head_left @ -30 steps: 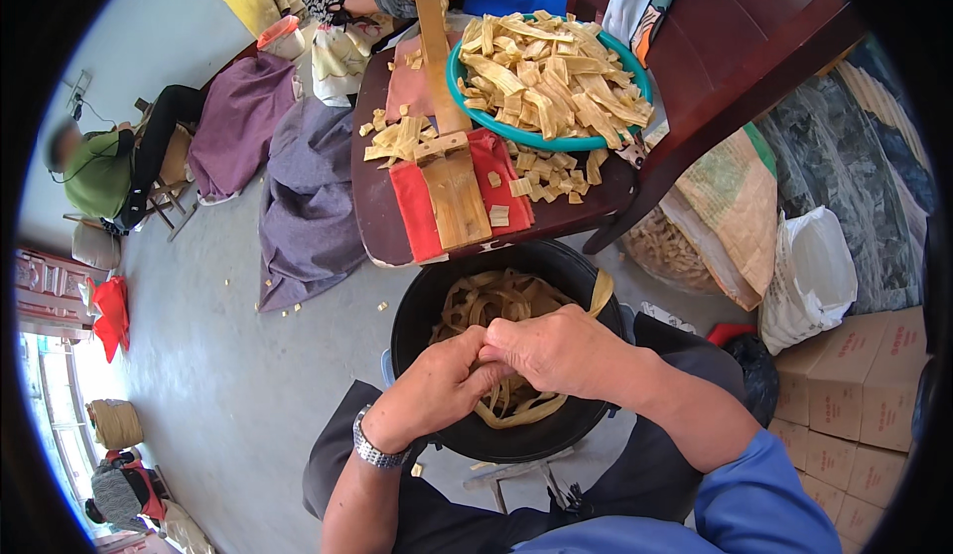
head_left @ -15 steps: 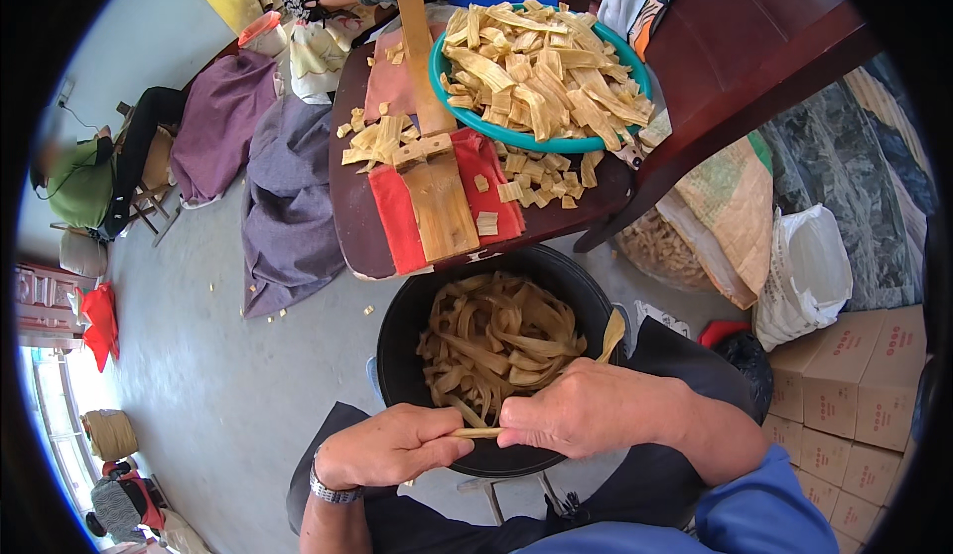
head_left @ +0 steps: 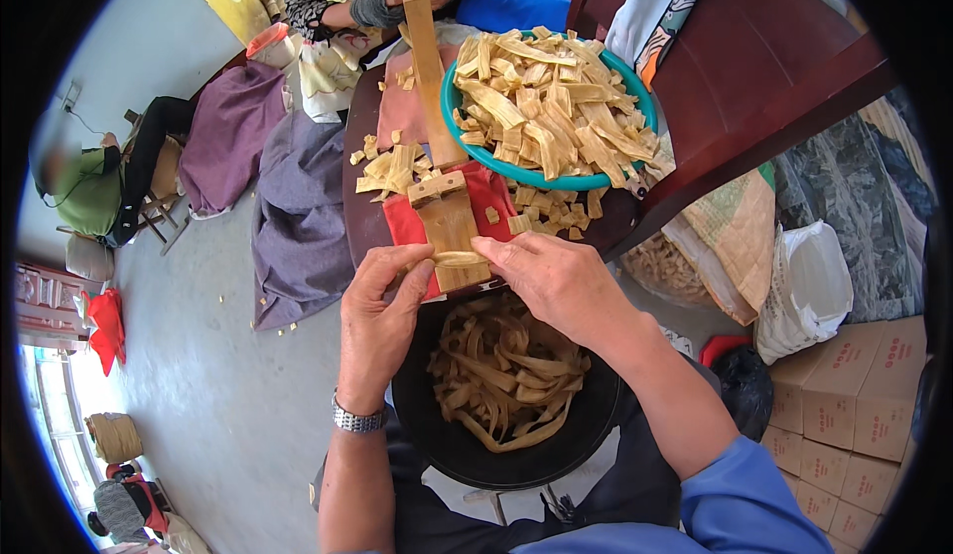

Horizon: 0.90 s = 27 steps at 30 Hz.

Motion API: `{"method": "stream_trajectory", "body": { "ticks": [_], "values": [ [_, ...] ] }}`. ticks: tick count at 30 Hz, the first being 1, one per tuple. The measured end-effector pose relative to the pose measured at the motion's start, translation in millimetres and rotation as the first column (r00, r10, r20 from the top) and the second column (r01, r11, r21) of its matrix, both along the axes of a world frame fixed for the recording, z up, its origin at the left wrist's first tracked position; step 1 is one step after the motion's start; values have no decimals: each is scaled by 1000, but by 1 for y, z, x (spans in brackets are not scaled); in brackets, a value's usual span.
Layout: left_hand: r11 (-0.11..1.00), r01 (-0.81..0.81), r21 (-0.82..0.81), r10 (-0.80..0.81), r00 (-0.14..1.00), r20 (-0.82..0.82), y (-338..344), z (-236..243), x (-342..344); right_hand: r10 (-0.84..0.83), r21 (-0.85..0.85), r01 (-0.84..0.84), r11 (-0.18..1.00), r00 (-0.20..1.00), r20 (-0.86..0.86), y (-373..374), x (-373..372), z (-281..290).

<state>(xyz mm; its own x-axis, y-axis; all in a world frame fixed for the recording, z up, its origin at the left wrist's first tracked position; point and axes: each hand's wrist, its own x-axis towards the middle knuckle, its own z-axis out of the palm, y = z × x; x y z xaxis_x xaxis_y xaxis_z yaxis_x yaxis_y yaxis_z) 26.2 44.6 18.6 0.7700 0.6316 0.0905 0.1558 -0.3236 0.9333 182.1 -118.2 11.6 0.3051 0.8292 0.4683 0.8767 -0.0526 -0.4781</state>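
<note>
My left hand, with a metal-banded watch on its wrist, and my right hand hold a pale yellow fibrous strip between them. Both pinch it at its ends, thumbs and fingertips closed. It lies across the near end of a wooden board that has a small crossbar on top. Under the board is a red cloth on a dark red wooden seat. Below my hands, between my knees, a black bucket holds many long, soft, tan strips.
A teal basin heaped with cut yellow pieces stands on the seat, with loose bits around it. Across from me, another person's gloved hand is by an upright wooden slat. Cardboard boxes and a white sack stand at right.
Both hands have moved up and away from over the bucket to the wooden board, carrying the strip. It now lies across the board's near end.
</note>
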Motion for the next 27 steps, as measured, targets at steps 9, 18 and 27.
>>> {"method": "stream_trajectory", "body": {
  "ticks": [9,18,27],
  "values": [
    [950,-37,310,95,980,-175,2,-32,20,-108,-346,120,930,993,53,12,10,-26],
    [977,-64,204,103,977,-185,-8,-10,-9,-64,-45,56,997,978,-201,-2,-5,-12],
    [277,200,-940,-232,963,137,-66,-11,-32,268,228,-261,938,963,2,-25,-50,28]
  ]
}}
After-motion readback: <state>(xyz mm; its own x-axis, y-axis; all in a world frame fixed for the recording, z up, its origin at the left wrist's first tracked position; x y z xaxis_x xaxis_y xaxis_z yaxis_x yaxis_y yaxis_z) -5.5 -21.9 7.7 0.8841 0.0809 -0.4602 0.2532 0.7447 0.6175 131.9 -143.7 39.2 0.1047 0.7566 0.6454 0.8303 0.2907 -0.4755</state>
